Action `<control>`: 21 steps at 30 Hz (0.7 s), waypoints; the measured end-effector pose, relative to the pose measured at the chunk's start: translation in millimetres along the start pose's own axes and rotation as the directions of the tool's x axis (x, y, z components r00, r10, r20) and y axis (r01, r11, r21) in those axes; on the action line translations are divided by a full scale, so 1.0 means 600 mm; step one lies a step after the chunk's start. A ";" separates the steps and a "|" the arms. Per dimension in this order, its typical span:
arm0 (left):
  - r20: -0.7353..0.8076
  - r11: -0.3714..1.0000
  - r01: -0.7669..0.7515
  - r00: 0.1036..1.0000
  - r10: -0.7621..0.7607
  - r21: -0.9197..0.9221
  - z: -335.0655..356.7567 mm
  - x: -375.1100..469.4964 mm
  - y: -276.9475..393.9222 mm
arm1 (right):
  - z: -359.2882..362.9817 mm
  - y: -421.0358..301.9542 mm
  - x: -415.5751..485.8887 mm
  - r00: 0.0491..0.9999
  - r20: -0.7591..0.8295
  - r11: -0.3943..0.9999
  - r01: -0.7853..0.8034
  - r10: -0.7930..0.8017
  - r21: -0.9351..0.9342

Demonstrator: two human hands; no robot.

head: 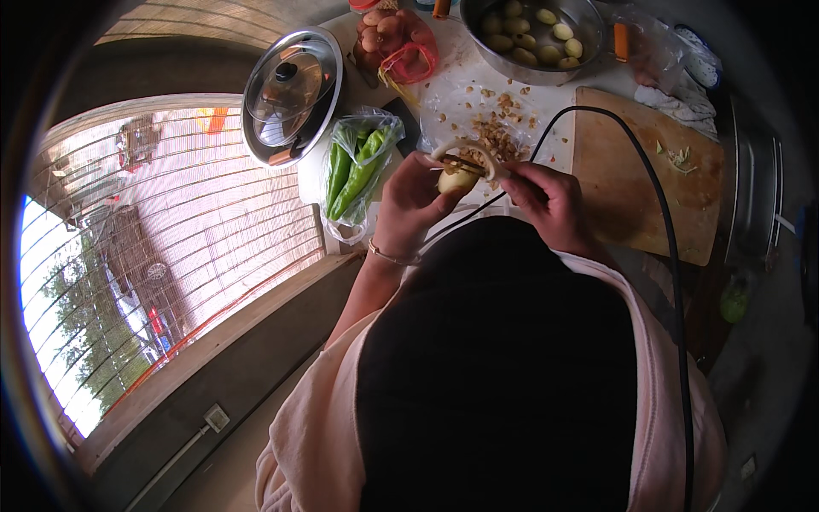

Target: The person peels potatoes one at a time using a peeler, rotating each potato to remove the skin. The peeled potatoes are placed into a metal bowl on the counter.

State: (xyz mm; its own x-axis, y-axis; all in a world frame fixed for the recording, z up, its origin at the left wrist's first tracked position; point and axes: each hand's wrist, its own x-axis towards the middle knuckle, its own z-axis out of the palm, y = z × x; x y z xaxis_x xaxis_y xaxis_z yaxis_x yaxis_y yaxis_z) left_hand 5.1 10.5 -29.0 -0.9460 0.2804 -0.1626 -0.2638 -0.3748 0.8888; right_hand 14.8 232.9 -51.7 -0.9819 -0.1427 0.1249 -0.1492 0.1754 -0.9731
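My left hand (416, 198) holds a partly peeled potato (457, 181) over the white table. In my right hand (547, 198) is a pale, curved-handled peeler (491, 160), its blade against the top of the potato. A heap of brown peelings (496, 136) lies on a clear plastic sheet just beyond my hands. Peeled potatoes (548, 54) sit in a metal pot (555, 77) at the far side. Unpeeled potatoes (386, 32) fill a red mesh bag beyond my left hand.
Green peppers (358, 168) in a plastic bag and a glass-lidded pan (291, 96) stand at the left. A wooden cutting board (646, 179) with scraps lies right, near a white cloth (684, 109). A black cable (659, 198) arches over the table and board. A barred window is at the left.
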 end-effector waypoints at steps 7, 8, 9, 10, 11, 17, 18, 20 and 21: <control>0.028 0.999 -0.008 1.000 0.009 -0.039 0.002 0.000 -0.004 | -0.005 0.010 -0.009 0.998 -0.022 0.998 -0.059 0.060 0.030; 0.026 0.999 -0.005 1.000 0.005 -0.032 0.002 0.000 -0.003 | -0.006 0.012 -0.010 0.998 -0.021 0.998 -0.056 0.056 0.036; 0.023 0.999 -0.002 1.000 0.002 -0.033 0.002 -0.001 -0.002 | -0.006 0.013 -0.011 0.998 -0.022 0.997 -0.062 0.063 0.047; 0.018 0.999 0.002 1.000 -0.001 -0.038 0.003 -0.002 -0.002 | -0.006 0.015 -0.012 0.997 -0.025 0.995 -0.072 0.074 0.063; 0.015 0.999 0.005 1.000 -0.004 -0.049 0.004 -0.003 -0.002 | -0.005 0.016 -0.013 0.997 -0.023 0.995 -0.076 0.078 0.066; 0.001 0.995 0.008 1.000 -0.008 -0.102 0.003 -0.004 -0.016 | -0.006 0.024 -0.017 0.995 -0.015 0.994 -0.098 0.099 0.054; -0.004 0.995 0.003 1.000 -0.003 -0.102 0.002 -0.004 -0.019 | -0.006 0.028 -0.019 0.995 -0.017 0.994 -0.094 0.095 0.048; -0.019 0.996 0.005 1.000 -0.006 -0.087 0.000 -0.005 -0.025 | -0.003 0.041 -0.023 0.995 -0.027 0.994 -0.091 0.092 0.052; -0.025 0.996 0.003 1.000 -0.005 -0.085 -0.001 -0.006 -0.028 | 0.000 0.049 -0.025 0.995 -0.033 0.994 -0.090 0.092 0.062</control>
State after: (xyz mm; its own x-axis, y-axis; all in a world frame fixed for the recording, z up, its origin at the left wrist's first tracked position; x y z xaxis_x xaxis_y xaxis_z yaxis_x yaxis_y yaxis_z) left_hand 12.7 15.2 -43.3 -0.9489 0.2605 -0.1779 -0.2820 -0.4477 0.8486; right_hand 25.0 240.3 -82.0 -0.9948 -0.0934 0.0413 -0.0530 0.1264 -0.9906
